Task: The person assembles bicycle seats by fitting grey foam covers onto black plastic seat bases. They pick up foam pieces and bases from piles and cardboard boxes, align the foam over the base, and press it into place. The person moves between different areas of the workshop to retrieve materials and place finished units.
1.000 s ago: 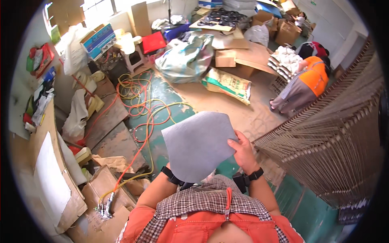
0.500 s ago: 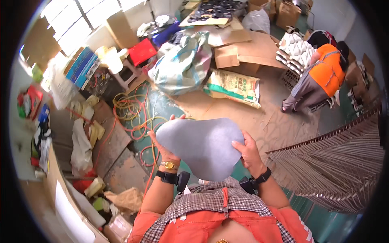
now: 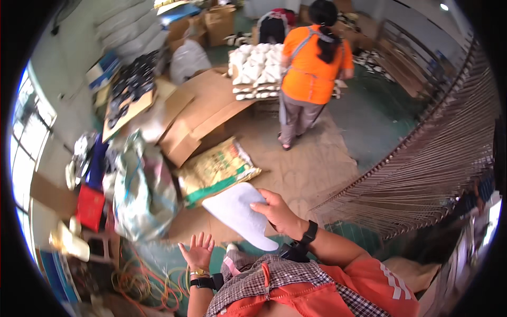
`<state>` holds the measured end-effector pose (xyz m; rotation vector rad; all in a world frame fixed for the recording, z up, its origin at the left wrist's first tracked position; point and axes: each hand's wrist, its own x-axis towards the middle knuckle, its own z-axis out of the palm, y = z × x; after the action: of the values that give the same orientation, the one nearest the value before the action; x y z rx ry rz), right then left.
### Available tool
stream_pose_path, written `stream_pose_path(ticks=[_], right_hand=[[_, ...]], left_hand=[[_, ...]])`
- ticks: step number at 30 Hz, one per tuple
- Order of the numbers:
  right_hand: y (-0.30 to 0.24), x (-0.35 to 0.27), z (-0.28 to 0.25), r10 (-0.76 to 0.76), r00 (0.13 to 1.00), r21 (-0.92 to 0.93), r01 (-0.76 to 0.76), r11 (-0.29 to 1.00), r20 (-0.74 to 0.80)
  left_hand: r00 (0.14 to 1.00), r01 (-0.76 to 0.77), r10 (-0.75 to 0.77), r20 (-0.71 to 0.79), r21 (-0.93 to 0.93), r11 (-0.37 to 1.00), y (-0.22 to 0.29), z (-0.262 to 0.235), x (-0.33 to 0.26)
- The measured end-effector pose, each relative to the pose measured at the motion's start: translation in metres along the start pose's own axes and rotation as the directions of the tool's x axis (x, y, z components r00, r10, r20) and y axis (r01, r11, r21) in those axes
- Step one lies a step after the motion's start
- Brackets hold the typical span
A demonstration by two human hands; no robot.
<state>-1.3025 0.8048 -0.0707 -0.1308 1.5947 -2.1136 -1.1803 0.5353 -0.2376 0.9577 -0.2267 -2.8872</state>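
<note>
A pale grey, curved flat sheet (image 3: 237, 211) hangs from my right hand (image 3: 280, 211), which pinches it by its right edge with the thumb on top. The sheet is tilted, and its lower tip reaches down close to my checked apron. My left hand (image 3: 198, 251) is apart from the sheet, palm up with fingers spread, holding nothing. Its wrist carries a gold watch and a black strap. Behind the sheet lies a yellow and green printed sack (image 3: 216, 169) on the floor cardboard.
A co-worker in an orange top (image 3: 314, 63) stands beside stacked white pieces (image 3: 256, 68). To my right spreads a rack of thin rods (image 3: 401, 174). A striped woven bag (image 3: 142, 190), opened cardboard (image 3: 206, 111) and tangled hoses (image 3: 140, 280) lie to the left.
My left hand has let go of the sheet, which my right hand alone now holds. The view has swung right, and the co-worker has straightened up from bending.
</note>
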Motion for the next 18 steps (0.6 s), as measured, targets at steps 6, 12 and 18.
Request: stream_pose_path(ticks=[6,12,18], right_hand=[[-0.068,0.035,-0.084,-0.251,0.834,0.034,0.306,0.952,-0.491],[-0.071,0.086,-0.195,-0.256,0.562,0.060,0.482,0.874,-0.786],[-0.114,0.163,-0.324,-0.163,0.464,0.125,0.530,0.839,-0.871]], left_hand=[[0.971,0.151,-0.202,0.126,0.330,0.932,0.022,0.110,0.163],[0.940,0.132,-0.297,0.168,0.624,0.770,-0.084,0.242,0.298],[0.905,0.066,-0.416,0.089,0.936,0.346,-0.231,0.325,0.386]])
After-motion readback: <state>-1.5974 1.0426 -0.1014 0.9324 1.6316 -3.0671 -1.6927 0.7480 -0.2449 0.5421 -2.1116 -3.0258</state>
